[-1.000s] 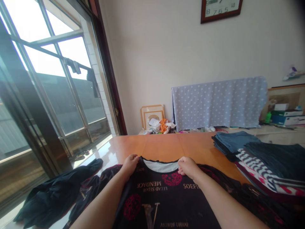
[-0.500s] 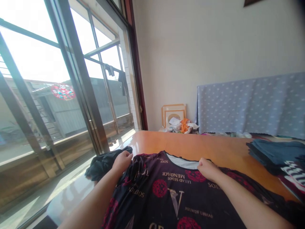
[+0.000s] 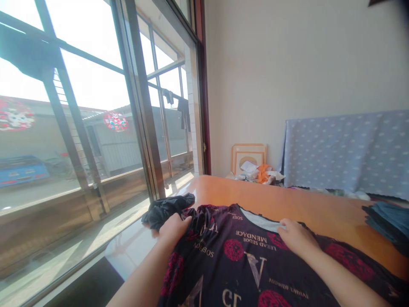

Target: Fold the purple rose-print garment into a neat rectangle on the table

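Observation:
A black shirt point(image 3: 236, 266) with red round patterns and pale lettering lies spread on the wooden table, its neckline at the far side and the letters upside down to me. My left hand point(image 3: 175, 226) is closed on the shirt's left sleeve area, fingers pinching the cloth. At the right side of the neckline, my right hand point(image 3: 295, 232) is closed on the shirt near the collar. A crumpled dark garment point(image 3: 166, 209) lies just beyond my left hand. The shirt's lower part runs out of view at the bottom.
The glossy wooden table point(image 3: 243, 192) reaches toward the wall. Folded dark clothes point(image 3: 388, 221) are stacked at its right edge. A large window point(image 3: 140, 106) runs along the left. Picture frames point(image 3: 249, 149) and an orange cloth point(image 3: 263, 173) sit behind, beside a hanging grey-blue dotted cloth point(image 3: 332, 149).
The view has turned left, so the scene sits further right. Both hands still grip the shirt, with the left hand slightly closer to me relative to the dark garment.

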Action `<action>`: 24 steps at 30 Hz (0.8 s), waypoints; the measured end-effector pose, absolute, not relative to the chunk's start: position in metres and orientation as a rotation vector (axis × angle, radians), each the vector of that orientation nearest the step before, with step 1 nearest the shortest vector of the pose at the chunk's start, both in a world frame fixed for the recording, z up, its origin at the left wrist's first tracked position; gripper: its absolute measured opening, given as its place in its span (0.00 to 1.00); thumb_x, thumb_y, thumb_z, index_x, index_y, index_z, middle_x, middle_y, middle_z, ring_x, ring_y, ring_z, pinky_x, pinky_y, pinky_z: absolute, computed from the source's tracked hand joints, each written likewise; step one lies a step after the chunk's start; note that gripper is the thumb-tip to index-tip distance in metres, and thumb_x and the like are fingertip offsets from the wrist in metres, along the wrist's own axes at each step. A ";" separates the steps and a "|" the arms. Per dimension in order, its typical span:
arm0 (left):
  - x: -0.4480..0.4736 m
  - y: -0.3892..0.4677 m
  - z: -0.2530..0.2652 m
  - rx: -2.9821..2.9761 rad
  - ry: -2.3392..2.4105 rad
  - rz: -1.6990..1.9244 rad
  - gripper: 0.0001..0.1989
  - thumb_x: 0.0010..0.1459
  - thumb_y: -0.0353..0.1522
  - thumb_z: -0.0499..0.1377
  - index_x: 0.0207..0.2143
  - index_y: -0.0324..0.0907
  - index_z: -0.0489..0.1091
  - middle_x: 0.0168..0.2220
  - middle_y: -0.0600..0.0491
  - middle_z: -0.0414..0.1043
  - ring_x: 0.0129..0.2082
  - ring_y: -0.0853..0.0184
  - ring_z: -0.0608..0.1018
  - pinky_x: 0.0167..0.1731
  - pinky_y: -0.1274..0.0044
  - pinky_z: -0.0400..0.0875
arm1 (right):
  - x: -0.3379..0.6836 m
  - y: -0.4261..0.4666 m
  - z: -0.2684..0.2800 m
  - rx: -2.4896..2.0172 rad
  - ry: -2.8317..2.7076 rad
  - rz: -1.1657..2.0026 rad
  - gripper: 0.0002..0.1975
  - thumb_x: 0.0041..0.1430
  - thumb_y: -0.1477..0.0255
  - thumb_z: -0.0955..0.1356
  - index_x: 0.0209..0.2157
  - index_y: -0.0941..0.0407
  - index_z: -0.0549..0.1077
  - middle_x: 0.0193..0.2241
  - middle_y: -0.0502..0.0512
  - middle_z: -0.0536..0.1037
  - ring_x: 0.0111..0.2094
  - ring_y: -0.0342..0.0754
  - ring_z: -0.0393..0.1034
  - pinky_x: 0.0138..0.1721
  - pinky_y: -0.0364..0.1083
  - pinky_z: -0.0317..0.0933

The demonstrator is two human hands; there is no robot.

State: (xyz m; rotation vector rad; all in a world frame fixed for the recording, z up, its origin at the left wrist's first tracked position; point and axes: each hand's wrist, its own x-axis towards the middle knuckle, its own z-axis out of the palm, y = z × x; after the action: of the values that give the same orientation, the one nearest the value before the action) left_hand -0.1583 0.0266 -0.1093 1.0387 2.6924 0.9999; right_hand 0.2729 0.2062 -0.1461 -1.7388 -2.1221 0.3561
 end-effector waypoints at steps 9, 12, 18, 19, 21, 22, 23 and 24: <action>-0.158 0.025 -0.115 0.824 2.459 1.464 0.07 0.52 0.39 0.60 0.28 0.45 0.72 0.26 0.50 0.76 0.36 0.54 0.80 0.36 0.69 0.72 | 0.189 0.144 -0.150 -1.220 -2.216 0.548 0.12 0.61 0.66 0.63 0.38 0.53 0.77 0.38 0.54 0.79 0.39 0.50 0.73 0.43 0.45 0.61; -0.161 0.025 -0.112 0.734 2.344 1.603 0.11 0.55 0.41 0.58 0.32 0.43 0.73 0.25 0.50 0.75 0.29 0.57 0.79 0.29 0.70 0.72 | 0.169 0.130 -0.151 -1.161 -2.208 0.588 0.11 0.61 0.67 0.63 0.38 0.53 0.77 0.36 0.54 0.78 0.39 0.51 0.74 0.44 0.46 0.62; -0.159 0.020 -0.112 0.700 2.255 1.664 0.26 0.51 0.54 0.62 0.34 0.39 0.73 0.25 0.47 0.75 0.27 0.57 0.79 0.28 0.69 0.71 | 0.136 0.099 -0.146 -1.056 -2.279 0.590 0.14 0.62 0.70 0.64 0.46 0.53 0.77 0.47 0.57 0.79 0.47 0.52 0.74 0.50 0.47 0.62; -0.158 0.019 -0.112 0.716 2.275 1.655 0.29 0.48 0.56 0.63 0.36 0.38 0.74 0.28 0.46 0.76 0.31 0.54 0.79 0.31 0.68 0.72 | 0.131 0.094 -0.144 -1.027 -2.300 0.584 0.15 0.62 0.70 0.64 0.48 0.52 0.77 0.49 0.57 0.78 0.48 0.52 0.74 0.51 0.47 0.62; -0.158 0.017 -0.110 0.778 2.351 1.617 0.33 0.43 0.55 0.68 0.40 0.38 0.73 0.37 0.41 0.78 0.41 0.48 0.79 0.39 0.65 0.71 | 0.124 0.084 -0.140 -0.984 -2.339 0.575 0.16 0.62 0.71 0.64 0.50 0.52 0.76 0.52 0.56 0.78 0.51 0.52 0.73 0.54 0.47 0.61; -0.158 0.016 -0.108 0.846 2.434 1.556 0.33 0.43 0.54 0.68 0.43 0.39 0.73 0.41 0.39 0.77 0.46 0.45 0.78 0.42 0.64 0.70 | 0.120 0.081 -0.139 -0.970 -2.353 0.573 0.17 0.62 0.71 0.64 0.50 0.51 0.76 0.52 0.56 0.78 0.52 0.52 0.73 0.55 0.47 0.60; -0.158 0.017 -0.106 0.928 2.523 1.471 0.30 0.45 0.52 0.68 0.43 0.40 0.73 0.45 0.38 0.76 0.49 0.44 0.76 0.45 0.63 0.68 | 0.117 0.079 -0.138 -0.959 -2.362 0.575 0.17 0.62 0.72 0.64 0.50 0.52 0.76 0.52 0.56 0.78 0.52 0.52 0.72 0.55 0.47 0.60; -0.159 0.017 -0.105 1.014 2.602 1.372 0.26 0.49 0.51 0.66 0.42 0.42 0.74 0.46 0.39 0.76 0.51 0.44 0.75 0.47 0.63 0.67 | 0.113 0.078 -0.138 -0.952 -2.365 0.579 0.16 0.61 0.72 0.64 0.50 0.52 0.76 0.51 0.56 0.78 0.52 0.52 0.72 0.56 0.47 0.60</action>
State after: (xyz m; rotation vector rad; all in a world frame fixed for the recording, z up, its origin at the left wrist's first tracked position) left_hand -0.1588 0.0173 -0.1048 1.0141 2.6020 1.3715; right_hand 0.1133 0.0775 -0.1377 -0.9521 -2.3652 0.5786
